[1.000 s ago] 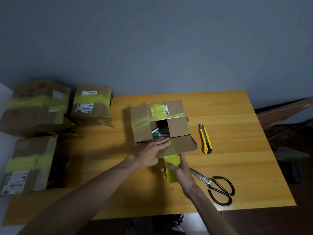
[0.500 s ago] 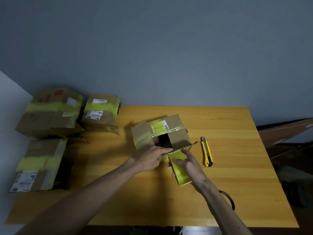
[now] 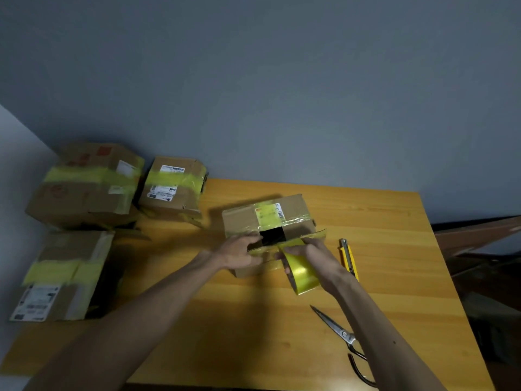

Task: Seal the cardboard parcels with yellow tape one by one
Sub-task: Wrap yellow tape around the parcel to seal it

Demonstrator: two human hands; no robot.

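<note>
Presently the cardboard parcel (image 3: pixel 267 218) sits just beyond both hands on the table (image 3: pixel 380 218), its long axis running left to right, with a dark gap between its flaps. The left hand (image 3: pixel 239 253), fingers extended, presses the near flap (image 3: pixel 267 248). The right hand (image 3: pixel 315 256) grips the yellow tape roll (image 3: pixel 303 275), its strip leading forward onto that flap.

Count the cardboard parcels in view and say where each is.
4. The large parcel sits far left at the back, the small parcel just right of it, the near-left parcel in front, the open parcel mid-table. None looks hidden.
</note>
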